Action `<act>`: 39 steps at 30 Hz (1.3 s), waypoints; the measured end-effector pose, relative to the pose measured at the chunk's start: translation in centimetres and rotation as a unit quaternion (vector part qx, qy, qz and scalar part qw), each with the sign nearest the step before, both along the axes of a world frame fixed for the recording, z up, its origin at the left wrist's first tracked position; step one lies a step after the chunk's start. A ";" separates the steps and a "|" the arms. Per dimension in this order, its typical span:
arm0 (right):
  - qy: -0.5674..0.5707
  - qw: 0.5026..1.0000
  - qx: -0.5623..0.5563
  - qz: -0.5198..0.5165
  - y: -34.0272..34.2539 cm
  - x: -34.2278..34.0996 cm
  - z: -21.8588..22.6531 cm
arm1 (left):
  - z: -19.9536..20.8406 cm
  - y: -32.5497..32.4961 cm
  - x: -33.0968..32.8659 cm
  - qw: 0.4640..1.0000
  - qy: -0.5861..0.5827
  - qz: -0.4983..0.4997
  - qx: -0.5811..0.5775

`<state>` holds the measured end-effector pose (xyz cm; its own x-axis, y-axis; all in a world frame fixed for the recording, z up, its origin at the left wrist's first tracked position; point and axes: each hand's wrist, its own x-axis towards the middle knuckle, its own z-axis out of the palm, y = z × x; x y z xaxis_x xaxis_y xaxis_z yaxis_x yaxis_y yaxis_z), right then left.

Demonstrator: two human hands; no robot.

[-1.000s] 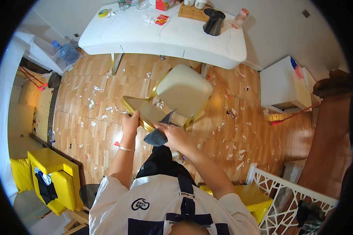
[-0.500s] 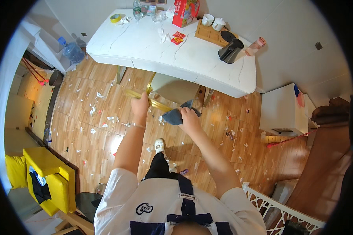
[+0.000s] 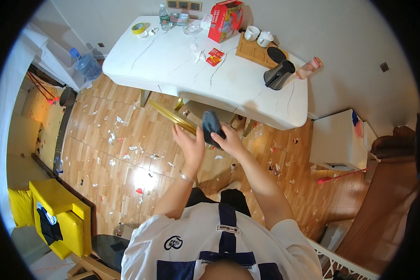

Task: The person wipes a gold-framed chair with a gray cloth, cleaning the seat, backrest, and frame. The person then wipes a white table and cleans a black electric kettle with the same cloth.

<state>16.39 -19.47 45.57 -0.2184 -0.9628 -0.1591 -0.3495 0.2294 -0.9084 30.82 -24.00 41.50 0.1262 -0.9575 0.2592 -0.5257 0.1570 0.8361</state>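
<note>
A dark grey cloth [image 3: 211, 122] is bunched in my right hand [image 3: 228, 141], its upper end pointing toward the table. Just to its left, my left hand [image 3: 190, 145] has its fingers stretched and apart at the lower end of a shiny gold bar [image 3: 171, 116]. Whether those fingertips touch the bar, I cannot tell. The bar slants up to the left and looks like the top rail of a chair, whose beige seat is mostly hidden under the white table [image 3: 140, 60].
Paper scraps [image 3: 112, 137] litter the wooden floor. On the table stand a dark kettle [image 3: 279, 74], a wooden tray [image 3: 252, 52] with white cups, a red gift bag [image 3: 225, 21] and a water bottle [image 3: 164, 17]. A yellow armchair [image 3: 81, 224] is at the left, a white cabinet [image 3: 336, 140] at the right.
My left hand has come off its grip on the gold bar and moved right and nearer to me. The cloth in my right hand has swung from lying sideways to upright. My feet have shifted.
</note>
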 end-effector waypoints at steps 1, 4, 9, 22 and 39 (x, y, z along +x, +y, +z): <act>0.043 0.995 -0.086 0.006 0.0 -1.1 0.0 | 2.0 1.6 -0.4 0.999 0.002 -0.047 -0.020; 0.122 0.966 -0.221 0.059 -0.5 -6.1 0.5 | 5.8 4.1 -3.4 0.984 0.008 -0.169 -0.054; -0.064 0.961 -0.265 0.043 -2.1 -15.5 4.3 | 4.9 1.5 -14.3 0.969 -0.133 -0.204 -0.049; 0.180 0.984 0.006 0.006 4.9 -40.6 -10.2 | -8.8 1.9 -41.4 0.941 -0.170 -0.288 0.054; 0.298 0.914 -0.195 0.194 -5.1 -38.4 -17.3 | -12.1 -11.3 -38.9 0.938 -0.334 -0.079 0.045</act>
